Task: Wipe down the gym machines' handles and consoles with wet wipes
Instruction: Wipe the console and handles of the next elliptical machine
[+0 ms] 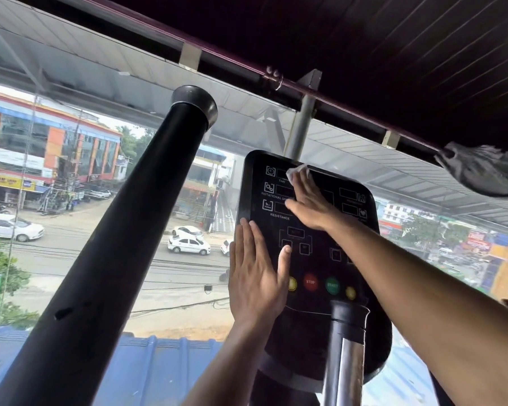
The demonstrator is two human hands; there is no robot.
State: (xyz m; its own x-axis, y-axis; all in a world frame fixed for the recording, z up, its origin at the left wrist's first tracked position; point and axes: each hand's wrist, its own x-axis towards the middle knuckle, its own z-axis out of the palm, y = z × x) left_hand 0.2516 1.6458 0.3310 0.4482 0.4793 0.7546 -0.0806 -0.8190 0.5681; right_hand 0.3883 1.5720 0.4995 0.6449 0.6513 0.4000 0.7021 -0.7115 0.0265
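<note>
Item: black console (311,259), upright on its post, long axis running top to bottom, face toward the wearer. Right hand (311,206) lay flat on the upper display area, fingers straight and pointing up-left, pressing a white wet wipe (298,172) whose edge showed just past the fingertips, near the console's top edge by the TIME readout. Left hand (255,276) lay flat with straight fingers on the console's lower left border, holding nothing and apparently steadying the panel. Unwiped face appeared to lie below and to the right of the wipe: the right-hand readouts, the middle keys and the row of round buttons (311,282) lower down. The right hand was the nearer one for that ground; little room remained above it, open room downward, though the left hand covered the lower left part. Also present: a black handle (123,230) rising left of the console, another handle (349,320) in front of its lower edge, and a window (71,171) onto a street behind.
</note>
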